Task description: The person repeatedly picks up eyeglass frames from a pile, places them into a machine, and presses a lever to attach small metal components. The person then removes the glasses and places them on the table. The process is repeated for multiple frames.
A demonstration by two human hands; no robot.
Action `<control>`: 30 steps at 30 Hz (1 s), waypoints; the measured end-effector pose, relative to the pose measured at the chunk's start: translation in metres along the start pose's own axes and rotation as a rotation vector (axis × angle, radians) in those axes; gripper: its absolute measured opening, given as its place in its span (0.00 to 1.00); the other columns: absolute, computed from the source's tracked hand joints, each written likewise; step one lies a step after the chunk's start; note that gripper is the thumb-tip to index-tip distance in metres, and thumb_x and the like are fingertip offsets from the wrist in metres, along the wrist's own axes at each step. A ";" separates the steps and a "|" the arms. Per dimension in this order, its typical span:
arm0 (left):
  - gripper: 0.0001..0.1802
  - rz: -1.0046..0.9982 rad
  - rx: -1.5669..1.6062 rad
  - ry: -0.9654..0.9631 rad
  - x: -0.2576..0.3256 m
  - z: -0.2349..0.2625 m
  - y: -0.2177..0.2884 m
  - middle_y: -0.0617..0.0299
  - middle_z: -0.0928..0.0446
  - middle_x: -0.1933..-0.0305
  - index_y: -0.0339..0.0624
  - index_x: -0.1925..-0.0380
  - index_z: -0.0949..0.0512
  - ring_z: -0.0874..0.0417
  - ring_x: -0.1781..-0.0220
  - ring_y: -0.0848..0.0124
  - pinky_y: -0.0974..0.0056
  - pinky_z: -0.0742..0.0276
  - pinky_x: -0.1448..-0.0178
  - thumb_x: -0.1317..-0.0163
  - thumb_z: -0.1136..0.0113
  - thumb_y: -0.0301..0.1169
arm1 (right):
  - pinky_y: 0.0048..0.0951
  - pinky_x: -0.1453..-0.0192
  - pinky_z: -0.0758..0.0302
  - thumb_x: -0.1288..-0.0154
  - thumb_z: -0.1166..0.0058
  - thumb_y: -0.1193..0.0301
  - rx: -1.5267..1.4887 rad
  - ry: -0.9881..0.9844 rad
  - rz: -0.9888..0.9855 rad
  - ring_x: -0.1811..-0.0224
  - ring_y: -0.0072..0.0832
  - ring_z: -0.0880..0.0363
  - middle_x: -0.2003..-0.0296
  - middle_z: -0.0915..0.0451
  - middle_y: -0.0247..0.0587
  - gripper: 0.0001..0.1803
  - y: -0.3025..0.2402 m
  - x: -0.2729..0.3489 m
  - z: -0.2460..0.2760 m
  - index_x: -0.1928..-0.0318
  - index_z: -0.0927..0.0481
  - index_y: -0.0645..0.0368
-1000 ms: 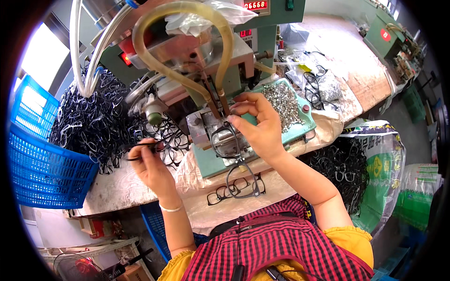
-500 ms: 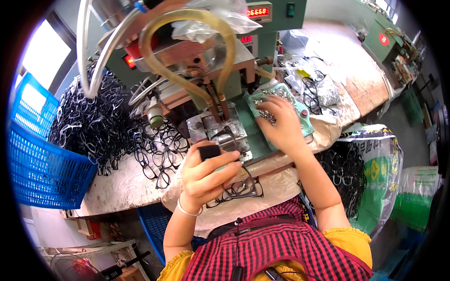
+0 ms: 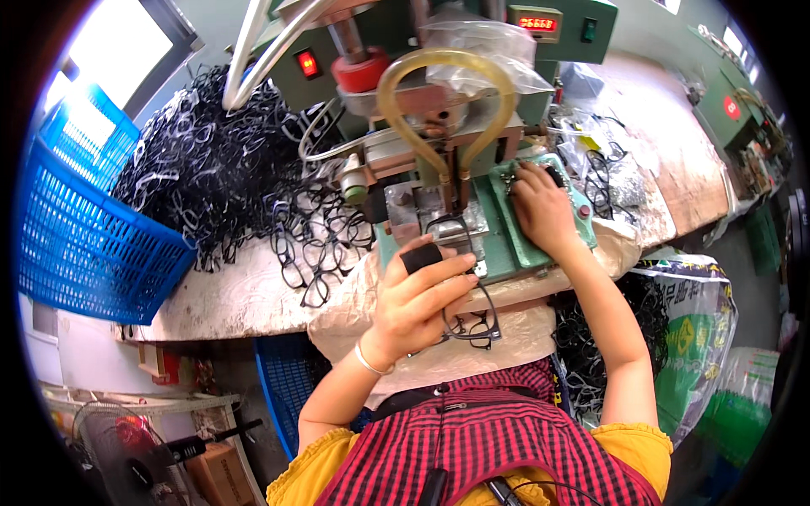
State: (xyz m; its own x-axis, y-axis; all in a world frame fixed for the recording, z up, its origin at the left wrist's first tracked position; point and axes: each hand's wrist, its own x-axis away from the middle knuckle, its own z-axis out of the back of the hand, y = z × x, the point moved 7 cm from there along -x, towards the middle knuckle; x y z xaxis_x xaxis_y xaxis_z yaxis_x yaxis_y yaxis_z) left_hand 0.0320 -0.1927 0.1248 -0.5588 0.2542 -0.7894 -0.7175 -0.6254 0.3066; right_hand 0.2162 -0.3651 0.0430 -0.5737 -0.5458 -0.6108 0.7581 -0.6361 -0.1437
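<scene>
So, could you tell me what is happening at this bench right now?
A person in a red checked apron sits at a green machine with a yellow hose loop. The left hand holds a black eyeglass frame up in front of the machine's work area, while the right hand rests flat on the green plate beside it. A big heap of black frames lies on the bench to the left, next to a blue basket. A few more frames lie on the person's lap.
</scene>
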 end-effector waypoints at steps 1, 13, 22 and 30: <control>0.20 0.045 -0.046 0.049 0.009 0.000 0.008 0.57 0.14 0.49 0.44 0.54 0.16 0.14 0.47 0.55 0.47 0.23 0.35 0.50 0.26 0.27 | 0.43 0.46 0.22 0.38 0.42 0.74 0.013 0.036 -0.024 0.39 0.44 0.23 0.45 0.19 0.46 0.09 0.004 0.000 0.002 0.57 0.21 0.60; 0.08 0.457 -0.754 0.108 0.032 0.123 -0.070 0.53 0.21 0.38 0.42 0.64 0.16 0.24 0.33 0.57 0.55 0.33 0.30 0.43 0.32 0.19 | 0.32 0.53 0.21 0.40 0.35 0.78 -0.501 0.345 -0.467 0.62 0.36 0.14 0.65 0.13 0.44 0.06 0.010 0.014 0.025 0.62 0.15 0.63; 0.06 0.604 -0.678 -0.063 0.124 0.080 -0.198 0.50 0.28 0.28 0.47 0.70 0.13 0.33 0.25 0.48 0.51 0.37 0.27 0.49 0.29 0.24 | 0.33 0.50 0.22 0.39 0.36 0.77 -0.351 0.355 -0.547 0.58 0.37 0.15 0.62 0.13 0.44 0.07 0.012 0.053 0.048 0.59 0.12 0.61; 0.05 0.599 -0.312 0.366 0.080 0.115 -0.142 0.65 0.16 0.61 0.38 0.64 0.18 0.21 0.61 0.73 0.68 0.31 0.52 0.29 0.38 0.27 | 0.33 0.48 0.22 0.41 0.37 0.82 -0.636 0.344 -0.504 0.56 0.34 0.16 0.62 0.14 0.41 0.08 -0.027 0.045 0.077 0.60 0.13 0.62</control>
State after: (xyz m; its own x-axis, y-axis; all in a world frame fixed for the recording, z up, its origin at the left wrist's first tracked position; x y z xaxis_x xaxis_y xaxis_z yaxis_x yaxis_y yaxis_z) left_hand 0.0409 0.0013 0.0795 -0.6028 -0.4200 -0.6785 -0.1551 -0.7724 0.6159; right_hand 0.1458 -0.4147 0.0790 -0.8388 -0.0227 -0.5440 0.5281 -0.2769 -0.8028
